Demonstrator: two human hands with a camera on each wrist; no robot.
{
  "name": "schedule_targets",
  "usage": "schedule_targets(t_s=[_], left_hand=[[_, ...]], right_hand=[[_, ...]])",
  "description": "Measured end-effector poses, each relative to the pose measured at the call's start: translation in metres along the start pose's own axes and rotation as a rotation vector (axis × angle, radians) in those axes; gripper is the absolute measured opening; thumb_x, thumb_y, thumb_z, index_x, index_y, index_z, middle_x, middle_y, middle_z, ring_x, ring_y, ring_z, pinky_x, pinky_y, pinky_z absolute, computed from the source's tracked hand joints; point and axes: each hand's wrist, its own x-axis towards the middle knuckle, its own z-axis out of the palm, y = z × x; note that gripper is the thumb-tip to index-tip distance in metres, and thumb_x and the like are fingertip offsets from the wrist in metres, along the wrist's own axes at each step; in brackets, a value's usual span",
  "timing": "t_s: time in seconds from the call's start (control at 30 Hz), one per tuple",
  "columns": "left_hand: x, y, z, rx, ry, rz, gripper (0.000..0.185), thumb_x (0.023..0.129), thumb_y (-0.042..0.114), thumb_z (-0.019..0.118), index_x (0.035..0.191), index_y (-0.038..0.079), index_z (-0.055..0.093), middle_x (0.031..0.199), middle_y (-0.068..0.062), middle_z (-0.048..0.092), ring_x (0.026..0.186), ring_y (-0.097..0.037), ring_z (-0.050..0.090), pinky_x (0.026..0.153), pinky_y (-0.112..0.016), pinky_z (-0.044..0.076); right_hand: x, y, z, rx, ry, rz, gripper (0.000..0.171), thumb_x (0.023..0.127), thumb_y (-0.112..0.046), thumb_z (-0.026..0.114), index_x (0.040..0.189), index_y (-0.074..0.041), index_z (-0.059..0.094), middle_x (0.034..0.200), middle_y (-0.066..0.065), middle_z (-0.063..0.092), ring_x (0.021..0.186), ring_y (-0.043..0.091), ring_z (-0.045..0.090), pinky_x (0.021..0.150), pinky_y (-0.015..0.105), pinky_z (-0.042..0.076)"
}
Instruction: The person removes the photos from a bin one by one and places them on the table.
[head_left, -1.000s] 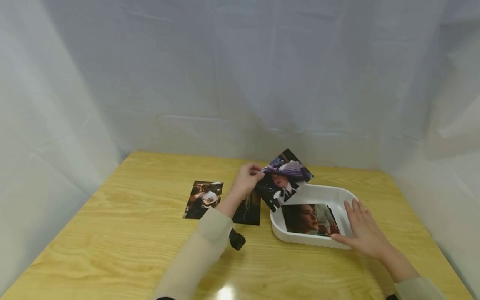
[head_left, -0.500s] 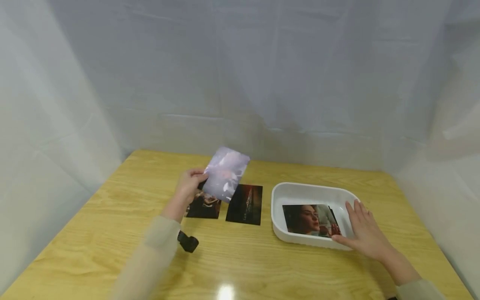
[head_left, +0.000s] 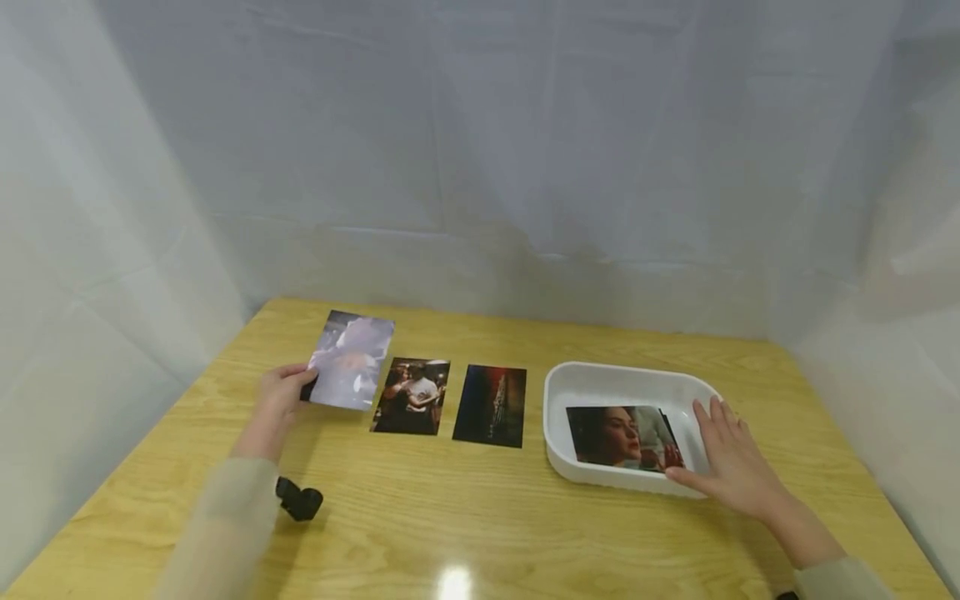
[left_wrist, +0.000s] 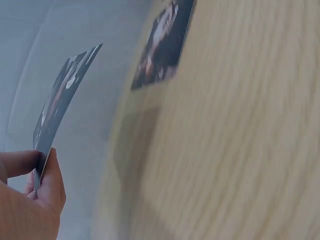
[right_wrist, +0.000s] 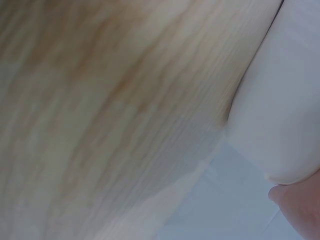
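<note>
My left hand pinches a glossy photo by its left edge, thumb on the printed face, and glare washes out much of the picture. In the left wrist view this photo bends slightly, held above the wooden table. Just right of it lies a photo of a dancing couple, then a dark photo with a lit shape. My right hand rests on the right end of a white tray, fingers spread and straight. Inside the tray lies a small stack of photos, a face in profile on top.
The wooden table ends at white sheeting behind and on both sides. A black wrist camera hangs beside my left forearm. In the right wrist view the tray's outer wall stands on the tabletop.
My left hand has carried the photo leftward from above the tray, past the two laid photos, to left of the dancing-couple photo. The right hand has stayed at the tray.
</note>
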Motion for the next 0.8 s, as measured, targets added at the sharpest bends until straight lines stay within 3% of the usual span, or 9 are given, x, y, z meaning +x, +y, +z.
schedule_targets(t_s=[0.1,0.2,0.33,0.43,0.67,0.8], left_hand=[[0.003,-0.004,-0.009,0.015,0.035,-0.011,0.038,0.088,0.01,0.05,0.119,-0.011,0.042,0.114,-0.018,0.042,0.078,-0.01,0.049,0.061,-0.024,0.048],[0.006,-0.007,-0.013,0.037,0.091,-0.008,0.03,0.087,0.007,0.05,0.111,-0.01,0.047,0.092,-0.01,0.05,0.063,-0.004,0.05,0.057,-0.023,0.048],[0.01,-0.011,-0.012,0.03,0.171,0.016,0.019,0.083,0.001,0.052,0.098,-0.01,0.054,0.072,-0.002,0.05,0.055,-0.003,0.05,0.052,-0.019,0.046],[0.013,-0.014,-0.012,0.081,0.206,0.058,0.017,0.081,-0.002,0.053,0.094,-0.013,0.055,0.071,-0.003,0.05,0.055,-0.003,0.047,0.05,-0.016,0.043],[0.017,-0.019,-0.014,0.307,0.231,0.124,0.022,0.079,-0.003,0.055,0.095,-0.017,0.055,0.071,-0.009,0.052,0.053,-0.004,0.044,0.047,-0.016,0.038],[0.018,-0.02,-0.014,0.404,0.223,0.143,0.027,0.074,-0.002,0.061,0.096,-0.016,0.056,0.078,-0.017,0.056,0.062,-0.015,0.05,0.051,-0.019,0.039]], right_hand=[[0.0,0.0,-0.001,-0.005,0.002,0.001,0.1,0.076,-0.05,0.06,0.136,0.012,0.009,0.135,0.039,0.003,0.128,0.042,-0.007,0.097,0.058,0.004],[0.0,0.0,0.0,-0.007,0.005,-0.003,0.1,0.077,-0.05,0.06,0.136,0.012,0.009,0.136,0.039,0.003,0.128,0.041,-0.007,0.098,0.058,0.002],[0.0,0.001,0.001,-0.008,0.013,-0.011,0.099,0.077,-0.049,0.06,0.136,0.011,0.009,0.135,0.039,0.003,0.128,0.04,-0.008,0.098,0.057,0.001],[0.0,0.001,0.002,-0.008,0.016,-0.012,0.099,0.077,-0.049,0.06,0.136,0.011,0.009,0.135,0.039,0.003,0.128,0.039,-0.008,0.098,0.057,0.001],[0.0,0.001,0.002,-0.005,0.013,-0.011,0.099,0.077,-0.049,0.061,0.136,0.011,0.01,0.135,0.039,0.003,0.128,0.04,-0.007,0.098,0.057,0.002],[-0.001,0.001,0.001,-0.005,0.014,-0.013,0.099,0.077,-0.049,0.061,0.136,0.011,0.009,0.135,0.039,0.003,0.128,0.039,-0.008,0.098,0.057,0.002]])
